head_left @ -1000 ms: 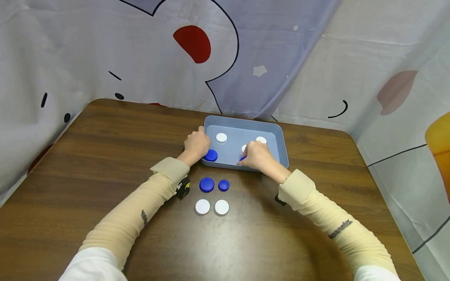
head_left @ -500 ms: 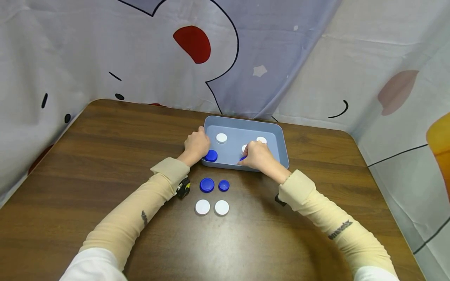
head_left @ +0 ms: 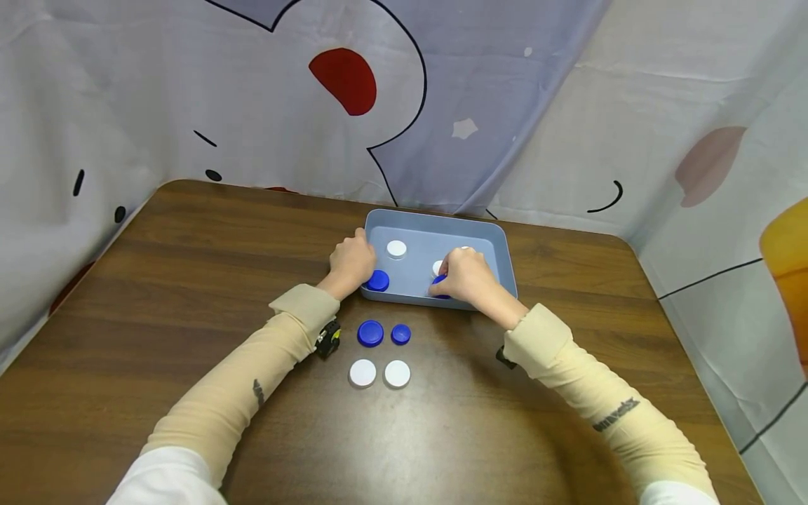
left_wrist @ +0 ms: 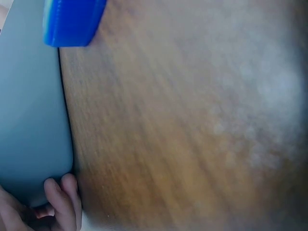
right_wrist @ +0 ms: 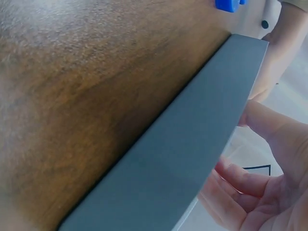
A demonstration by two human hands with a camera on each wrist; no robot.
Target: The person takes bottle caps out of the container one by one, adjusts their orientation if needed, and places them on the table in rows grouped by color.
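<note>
A shallow blue-grey tray (head_left: 435, 219) lies at the back of the table. My left hand (head_left: 352, 263) grips its left end; in the left wrist view curled fingertips (left_wrist: 61, 195) show at the tray's corner. Over the tray's front wall, my right hand (head_left: 467, 277) holds a blue cap (head_left: 442, 286) low inside, with the thumb at its left edge. From the right wrist, the tray wall hides that cap between thumb and fingers. Also in the tray are another blue cap (head_left: 378, 280) near the left hand and a white cap (head_left: 396, 249); more white caps are partly hidden behind the right hand.
In front of the tray, on the wooden table (head_left: 189, 280), lie a large blue cap (head_left: 370, 333), a small blue cap (head_left: 400, 334) and two white caps, one left (head_left: 362, 374) and one right (head_left: 397, 374). A printed curtain (head_left: 252, 105) hangs behind the table.
My right hand has shifted slightly to the right, and more of the blue cap at its fingers shows. It now covers most of the far-right white cap. The left hand stays on the tray.
</note>
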